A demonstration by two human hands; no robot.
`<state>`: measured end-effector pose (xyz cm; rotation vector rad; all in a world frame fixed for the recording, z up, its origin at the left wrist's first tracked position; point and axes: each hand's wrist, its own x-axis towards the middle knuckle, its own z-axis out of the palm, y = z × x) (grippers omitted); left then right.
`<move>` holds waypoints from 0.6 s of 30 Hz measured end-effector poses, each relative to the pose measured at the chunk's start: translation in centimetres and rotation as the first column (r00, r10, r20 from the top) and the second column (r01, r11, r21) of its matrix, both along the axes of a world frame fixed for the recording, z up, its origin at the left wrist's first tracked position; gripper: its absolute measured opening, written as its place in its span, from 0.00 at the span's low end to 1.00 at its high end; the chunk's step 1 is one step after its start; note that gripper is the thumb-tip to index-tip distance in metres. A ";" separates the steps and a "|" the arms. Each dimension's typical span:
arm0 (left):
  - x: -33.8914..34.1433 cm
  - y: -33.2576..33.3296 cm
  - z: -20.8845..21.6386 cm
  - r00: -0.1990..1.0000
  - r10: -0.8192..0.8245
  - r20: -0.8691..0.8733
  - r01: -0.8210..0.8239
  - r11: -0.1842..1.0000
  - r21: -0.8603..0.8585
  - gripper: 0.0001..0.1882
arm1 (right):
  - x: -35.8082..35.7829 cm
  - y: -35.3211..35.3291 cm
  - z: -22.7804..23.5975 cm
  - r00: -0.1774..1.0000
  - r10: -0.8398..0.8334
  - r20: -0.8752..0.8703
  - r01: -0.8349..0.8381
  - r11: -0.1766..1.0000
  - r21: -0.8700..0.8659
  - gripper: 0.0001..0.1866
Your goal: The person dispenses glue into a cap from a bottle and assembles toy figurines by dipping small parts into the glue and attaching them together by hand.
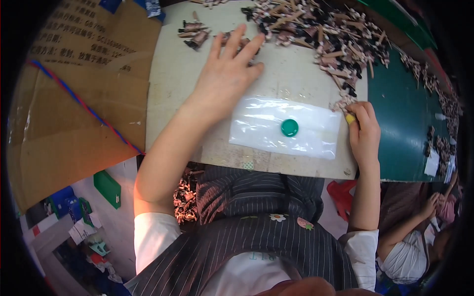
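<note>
My left hand (229, 71) lies with its fingers spread over a few small brown and black figures (227, 38) on the pale board, its fingertips at them. Beside it, further left, are loose figures (196, 38) of the same kind. At the board's right side, my right hand (364, 128) is closed, thumb and fingers pinched together. Something yellow (350, 118) shows at the thumb tip. Small pale pinkish pieces (343, 103) are right at these fingertips; what the pinch holds is hidden. Between my hands a clear plastic bag (256, 126) lies flat, with a round green cap (290, 128) on it.
A large heap of small figures (340, 49) covers the far right of the board (207, 143). A cardboard box (84, 108) stands at the left. On the right, a green table (397, 128) carries more figures, and another person's hand (430, 204) is beyond its near edge.
</note>
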<state>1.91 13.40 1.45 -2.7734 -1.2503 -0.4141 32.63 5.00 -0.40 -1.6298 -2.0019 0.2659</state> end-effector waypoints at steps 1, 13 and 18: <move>0.1 0.3 -0.1 0.997 -0.002 -0.079 0.007 0.998 0.070 0.16 | 0.0 0.0 0.0 1.000 -0.017 0.009 0.017 1.000 -0.007 0.13; -4.1 -7.4 1.6 0.819 0.154 0.553 -0.058 0.981 -0.186 0.17 | -6.2 -4.4 0.6 0.594 -0.178 -0.785 -0.254 0.884 -0.393 0.06; -3.4 -12.3 1.2 0.167 0.680 0.714 0.314 0.650 -0.692 0.18 | -7.4 -3.6 -0.4 0.819 -0.010 -0.574 -0.189 0.939 -0.287 0.06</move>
